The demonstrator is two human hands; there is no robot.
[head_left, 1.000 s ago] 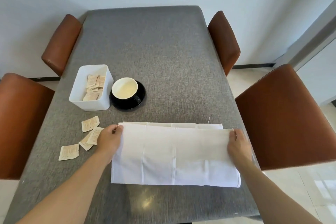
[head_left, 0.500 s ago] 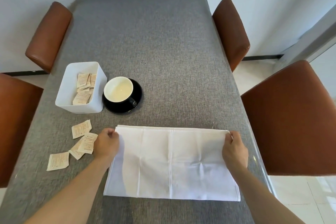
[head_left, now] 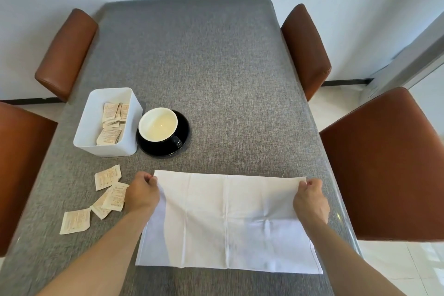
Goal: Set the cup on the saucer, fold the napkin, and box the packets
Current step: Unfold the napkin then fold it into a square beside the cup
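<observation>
A white napkin (head_left: 228,218) lies folded in half on the grey table (head_left: 204,67), its far edge lined up straight. My left hand (head_left: 141,193) pinches the napkin's far left corner and my right hand (head_left: 311,199) pinches the far right corner. A black cup with a white inside (head_left: 159,127) stands on a black saucer (head_left: 185,132). Beside it on the left, a white box (head_left: 108,149) holds several packets (head_left: 111,122). Several loose packets (head_left: 108,194) lie on the table left of my left hand.
Brown chairs flank the table: two on the left (head_left: 64,53) (head_left: 19,163) and two on the right (head_left: 305,48) (head_left: 389,166). The table's right edge runs close to my right hand.
The napkin's top layer has been carried away from me until its edge met the far edge. My hands moved forward with it, and the camera shifted slightly.
</observation>
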